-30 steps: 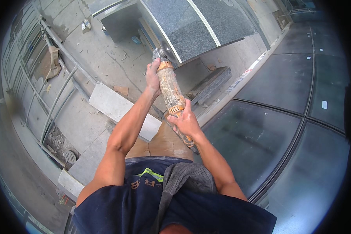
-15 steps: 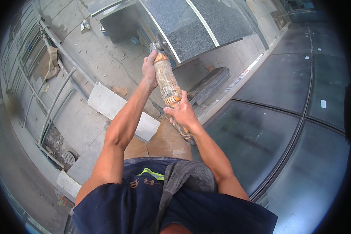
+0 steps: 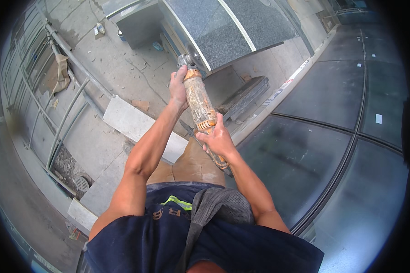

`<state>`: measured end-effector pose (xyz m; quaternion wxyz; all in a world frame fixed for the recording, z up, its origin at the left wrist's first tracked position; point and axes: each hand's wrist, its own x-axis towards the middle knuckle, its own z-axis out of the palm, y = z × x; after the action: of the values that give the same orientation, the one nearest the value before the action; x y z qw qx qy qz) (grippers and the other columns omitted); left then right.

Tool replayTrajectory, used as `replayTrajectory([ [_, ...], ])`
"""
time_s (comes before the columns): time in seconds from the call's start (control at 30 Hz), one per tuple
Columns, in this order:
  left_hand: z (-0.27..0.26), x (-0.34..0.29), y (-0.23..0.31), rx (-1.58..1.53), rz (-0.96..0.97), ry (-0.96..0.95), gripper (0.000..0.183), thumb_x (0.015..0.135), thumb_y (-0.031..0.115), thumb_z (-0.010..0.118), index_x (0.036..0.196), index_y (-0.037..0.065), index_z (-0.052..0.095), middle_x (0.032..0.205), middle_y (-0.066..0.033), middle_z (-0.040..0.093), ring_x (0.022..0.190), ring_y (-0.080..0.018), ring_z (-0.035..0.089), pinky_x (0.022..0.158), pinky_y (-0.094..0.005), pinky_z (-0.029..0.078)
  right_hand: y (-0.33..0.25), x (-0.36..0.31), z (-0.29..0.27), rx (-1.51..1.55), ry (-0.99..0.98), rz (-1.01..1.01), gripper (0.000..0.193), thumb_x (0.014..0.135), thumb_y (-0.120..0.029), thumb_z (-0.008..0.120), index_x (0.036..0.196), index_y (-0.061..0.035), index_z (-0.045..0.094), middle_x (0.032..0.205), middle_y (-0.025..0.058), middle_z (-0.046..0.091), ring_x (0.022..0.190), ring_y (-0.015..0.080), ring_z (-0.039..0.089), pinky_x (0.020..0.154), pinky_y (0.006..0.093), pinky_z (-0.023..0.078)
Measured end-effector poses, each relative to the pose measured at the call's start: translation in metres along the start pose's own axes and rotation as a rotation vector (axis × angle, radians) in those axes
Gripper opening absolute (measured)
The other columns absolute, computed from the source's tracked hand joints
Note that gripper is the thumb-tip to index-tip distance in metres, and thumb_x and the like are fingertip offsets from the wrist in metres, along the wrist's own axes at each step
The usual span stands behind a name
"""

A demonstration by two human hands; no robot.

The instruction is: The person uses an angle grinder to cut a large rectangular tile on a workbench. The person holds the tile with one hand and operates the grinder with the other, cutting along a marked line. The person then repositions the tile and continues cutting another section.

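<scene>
Both my hands are closed around a worn, dust-coated orange angle grinder (image 3: 199, 101). Its front end is in my left hand (image 3: 178, 88), the thumb lying along the casing just behind the metal head. Around the rear handle wraps my right hand (image 3: 217, 141). The grinder's round disc (image 3: 195, 57) stands on edge at the near left edge of a dark speckled stone slab (image 3: 209, 34); whether it touches the stone I cannot tell. A pale strip runs across the slab's top.
Dark stone pieces (image 3: 248, 98) lie stacked below the slab. Large glass panels (image 3: 296, 159) in dark frames fill the right side. A pale board (image 3: 141, 127) lies left of my legs, with metal pipe railings (image 3: 68, 123) beyond. Debris litters the paved floor (image 3: 109, 68).
Both hands and the grinder have shifted slightly toward me and to the right, the disc moving down along the slab's edge. My grip looks the same.
</scene>
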<state>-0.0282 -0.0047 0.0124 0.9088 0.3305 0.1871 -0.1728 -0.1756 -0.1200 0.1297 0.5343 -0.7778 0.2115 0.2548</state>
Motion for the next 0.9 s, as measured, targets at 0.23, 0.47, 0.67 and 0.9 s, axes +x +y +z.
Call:
replayTrajectory([
  [0.23,0.003,-0.015,-0.001,0.008,0.004,-0.064,0.049,0.104,0.050,0.056,0.113,0.001,0.057,0.089,-0.0161,0.067,0.067,-0.0274,0.071,0.060,-0.0406,0.063,0.012,-0.011,-0.001,0.022,0.001,0.035,0.083,0.087,-0.015,0.079,0.148,0.0010,0.025,0.097,0.0182,0.071,0.056,0.0218,0.068,0.057,0.0375,0.057],
  [0.47,0.006,-0.026,-0.011,-0.003,-0.009,0.001,0.050,0.103,0.050,0.057,0.112,0.001,0.057,0.089,-0.0160,0.068,0.067,-0.0269,0.072,0.059,-0.0397,0.063,0.016,-0.022,-0.002,0.017,-0.001,0.018,0.084,0.087,-0.015,0.079,0.149,0.0010,0.024,0.099,0.0186,0.072,0.055,0.0219,0.068,0.057,0.0372,0.057],
  [0.67,0.005,-0.026,-0.013,-0.007,-0.004,0.025,0.049,0.103,0.051,0.058,0.113,0.003,0.056,0.090,-0.0166,0.068,0.068,-0.0274,0.072,0.059,-0.0406,0.063,0.013,-0.025,-0.002,0.063,-0.007,0.038,0.084,0.087,-0.014,0.078,0.149,0.0024,0.024,0.100,0.0187,0.071,0.056,0.0214,0.068,0.056,0.0369,0.056],
  [0.9,-0.003,-0.006,-0.009,0.015,-0.015,-0.036,0.054,0.104,0.056,0.053,0.115,0.003,0.059,0.091,-0.0161,0.068,0.069,-0.0270,0.072,0.059,-0.0410,0.063,0.017,-0.006,-0.001,0.030,0.007,-0.008,0.086,0.086,-0.015,0.079,0.149,0.0033,0.024,0.096,0.0179,0.071,0.055,0.0215,0.067,0.056,0.0376,0.056],
])
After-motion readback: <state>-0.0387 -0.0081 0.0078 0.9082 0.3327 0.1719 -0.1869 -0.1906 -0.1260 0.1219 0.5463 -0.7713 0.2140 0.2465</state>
